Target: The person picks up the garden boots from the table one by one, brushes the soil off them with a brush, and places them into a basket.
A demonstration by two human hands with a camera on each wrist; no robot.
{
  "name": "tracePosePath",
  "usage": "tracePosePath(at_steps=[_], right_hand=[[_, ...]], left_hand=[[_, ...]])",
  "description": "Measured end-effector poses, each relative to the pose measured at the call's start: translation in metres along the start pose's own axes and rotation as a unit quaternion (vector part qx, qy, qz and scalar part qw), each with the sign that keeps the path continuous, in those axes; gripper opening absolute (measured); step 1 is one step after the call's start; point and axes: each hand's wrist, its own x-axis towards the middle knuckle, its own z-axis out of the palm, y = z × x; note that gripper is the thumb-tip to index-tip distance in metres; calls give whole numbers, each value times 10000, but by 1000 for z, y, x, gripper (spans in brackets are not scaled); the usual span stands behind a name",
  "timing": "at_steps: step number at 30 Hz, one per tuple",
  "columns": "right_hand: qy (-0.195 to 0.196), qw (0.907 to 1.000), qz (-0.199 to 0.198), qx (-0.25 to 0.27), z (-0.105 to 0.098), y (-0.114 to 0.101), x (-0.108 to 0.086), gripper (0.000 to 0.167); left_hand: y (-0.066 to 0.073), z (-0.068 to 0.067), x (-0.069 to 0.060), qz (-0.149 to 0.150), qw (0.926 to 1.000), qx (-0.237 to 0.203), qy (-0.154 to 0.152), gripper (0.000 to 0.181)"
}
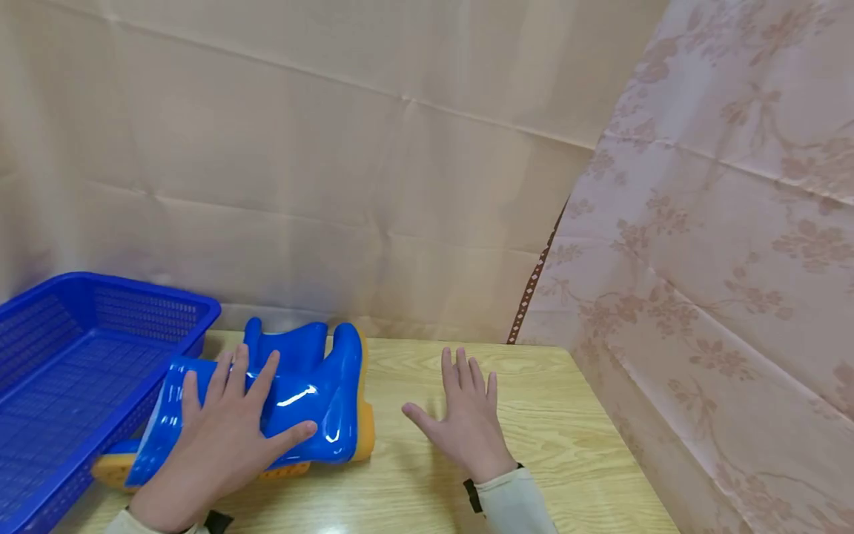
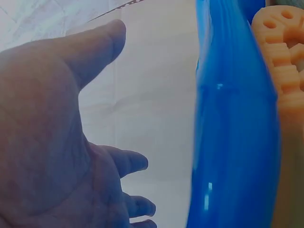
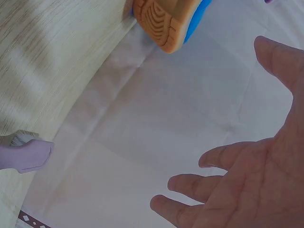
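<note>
Blue rubber boots (image 1: 296, 404) with yellow-orange soles lie on their sides on the table, one partly behind another. Over the nearer shaft is my left hand (image 1: 223, 445), its fingers spread and holding nothing; the left wrist view shows a gap between that hand (image 2: 42, 118) and a blue boot (image 2: 235, 123). To the right of the boots, my right hand (image 1: 467, 423) is held above the wood-grain surface, fingers apart and empty. In the right wrist view its palm (image 3: 251, 180) faces the camera, away from an orange boot sole (image 3: 161, 23).
A blue plastic basket (image 1: 193, 300) stands at the left, against the boots. A light purple brush (image 3: 31, 154) lies on the wooden table (image 3: 61, 61) in the right wrist view. Beige cloth (image 1: 300, 163) hangs behind, with a pink floral cloth (image 1: 727, 245) at the right.
</note>
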Motion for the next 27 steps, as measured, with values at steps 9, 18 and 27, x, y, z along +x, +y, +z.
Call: tracePosePath(at_steps=[9, 18, 27], right_hand=[[88, 9998, -76, -168, -1, -3, -1, 105], [49, 10000, -22, -21, -7, -4, -3, 106], [11, 9997, -107, 196, -18, -6, -6, 100]], left_hand=[[1, -6, -4, 57, 10000, 23, -3, 124], [-9, -17, -5, 323, 9993, -180, -36, 115], [-55, -72, 0, 57, 9969, 435, -659, 110]])
